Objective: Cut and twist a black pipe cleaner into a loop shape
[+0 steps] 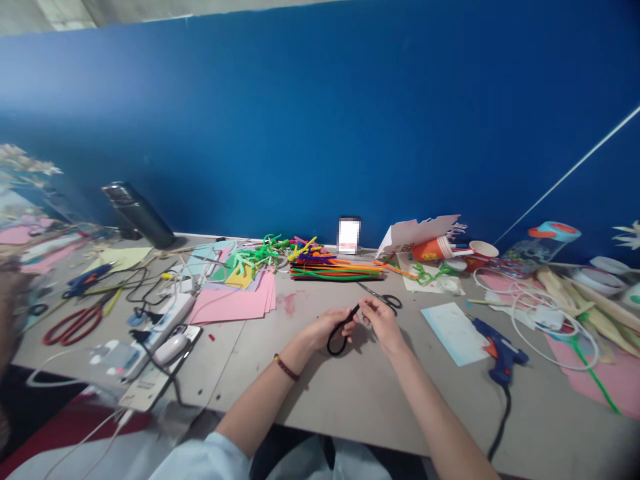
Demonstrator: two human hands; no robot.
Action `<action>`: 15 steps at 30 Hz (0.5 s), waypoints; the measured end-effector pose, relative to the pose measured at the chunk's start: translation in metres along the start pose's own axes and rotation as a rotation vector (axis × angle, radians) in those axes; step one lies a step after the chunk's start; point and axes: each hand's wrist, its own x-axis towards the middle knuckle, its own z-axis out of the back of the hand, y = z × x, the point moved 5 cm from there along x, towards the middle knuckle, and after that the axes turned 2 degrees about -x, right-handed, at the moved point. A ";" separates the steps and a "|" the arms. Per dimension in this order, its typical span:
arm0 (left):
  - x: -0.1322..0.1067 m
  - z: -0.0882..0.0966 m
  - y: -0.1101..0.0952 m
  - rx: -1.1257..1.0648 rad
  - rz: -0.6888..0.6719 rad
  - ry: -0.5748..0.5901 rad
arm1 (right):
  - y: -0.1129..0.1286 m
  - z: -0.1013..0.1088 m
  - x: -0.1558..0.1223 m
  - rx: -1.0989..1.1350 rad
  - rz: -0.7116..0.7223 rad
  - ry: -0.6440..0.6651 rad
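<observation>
Black fuzzy pipe cleaner [340, 337] bent into a loop, pinched between both hands just above the grey tabletop [350, 393]: left hand [327, 328] closed around the loop's upper side, right hand [381, 320] nipping the free upper end between thumb and fingertips. Likely trouble: springy wire slipping out of the right-hand pinch and unwinding the loop; sharp cut wire tip pricking a fingertip, hidden as that tip is. Black-handled scissors [384, 299] lying just beyond the right hand, near enough to be knocked by a knuckle. Blue hot glue gun [500, 350] resting to the right on its black cord [501, 420], near the right forearm, so an elbow swing could snag the cord and drag the nozzle over the pale blue paper sheet [453, 331]. Whether hot, impossible to tell.
</observation>
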 end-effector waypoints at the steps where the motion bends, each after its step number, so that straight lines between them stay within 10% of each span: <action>1: -0.001 0.000 -0.001 0.014 0.013 0.005 | 0.001 0.001 0.000 -0.008 0.007 -0.011; 15: 0.001 0.007 0.002 0.144 0.075 0.004 | -0.004 0.025 0.010 0.086 0.017 -0.201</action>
